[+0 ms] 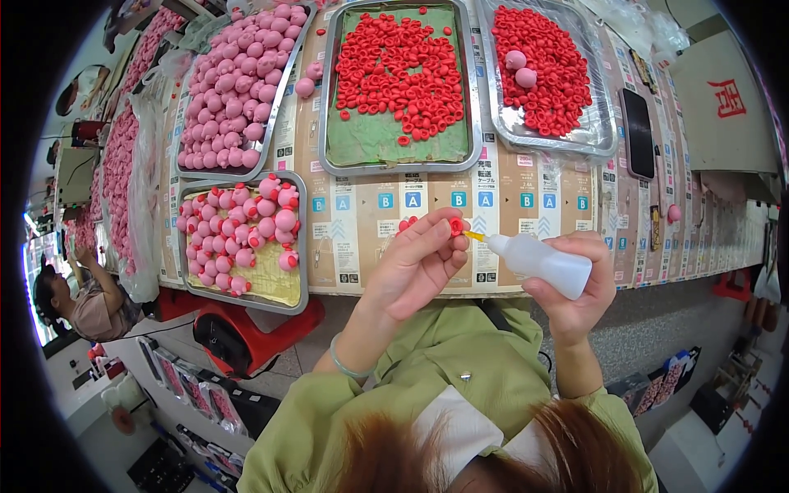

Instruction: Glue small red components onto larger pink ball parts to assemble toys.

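Pinched between the fingertips of my left hand (415, 264) is a small red ring-shaped piece (456, 227). My right hand (585, 283) is wrapped round a white squeeze bottle (544, 264), tilted so that its yellow tip (474, 236) points left at the red piece. The tip is at or very close to the piece; I cannot tell whether they touch. A few more red pieces (406, 223) lie on the table just behind my left hand. At the left, a metal tray (303, 238) bears pink balls with red pieces on them (238, 230).
Farther back stand a tray (271, 123) heaped with pink balls, a green-lined tray (323, 107) of red pieces, and a plastic-covered tray (612, 135) of more red pieces. A phone (637, 133) lies at right. A red stool (263, 337) stands below the table; another person (86, 300) is at far left.
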Available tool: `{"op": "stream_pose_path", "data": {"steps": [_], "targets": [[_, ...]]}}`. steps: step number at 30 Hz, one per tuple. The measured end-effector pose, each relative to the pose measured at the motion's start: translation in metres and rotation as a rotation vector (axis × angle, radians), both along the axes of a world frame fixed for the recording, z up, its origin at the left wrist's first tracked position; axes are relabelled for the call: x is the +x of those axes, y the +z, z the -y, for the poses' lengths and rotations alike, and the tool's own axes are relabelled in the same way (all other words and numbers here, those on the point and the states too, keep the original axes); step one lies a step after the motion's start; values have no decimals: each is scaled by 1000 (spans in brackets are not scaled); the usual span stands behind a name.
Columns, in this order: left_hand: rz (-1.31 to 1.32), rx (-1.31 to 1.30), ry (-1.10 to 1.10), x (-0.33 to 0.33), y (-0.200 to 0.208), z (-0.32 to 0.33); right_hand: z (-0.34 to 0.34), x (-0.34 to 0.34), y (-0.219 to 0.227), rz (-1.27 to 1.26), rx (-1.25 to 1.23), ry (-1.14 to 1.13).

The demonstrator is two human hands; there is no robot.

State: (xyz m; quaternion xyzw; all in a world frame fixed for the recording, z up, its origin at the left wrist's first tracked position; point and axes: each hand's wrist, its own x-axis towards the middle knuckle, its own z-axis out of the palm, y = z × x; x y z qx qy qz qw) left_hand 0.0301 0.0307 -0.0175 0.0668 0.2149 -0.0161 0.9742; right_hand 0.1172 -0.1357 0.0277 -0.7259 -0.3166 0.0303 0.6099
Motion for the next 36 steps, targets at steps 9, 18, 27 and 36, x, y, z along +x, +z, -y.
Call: {"op": "stream_pose_path", "data": {"steps": [9, 18, 27, 36], "targets": [[29, -70, 31, 1, -3, -6, 41, 40, -24, -377, 276, -388], [-49, 28, 76, 5, -11, -14, 74, 93, -90, -149, 46, -674], [-46, 114, 68, 11, -13, -16, -41, 116, -51, 229, -215, -291], [-29, 126, 87, 5, -9, -17, -70, 163, -78, 236, -309, -133]]}}
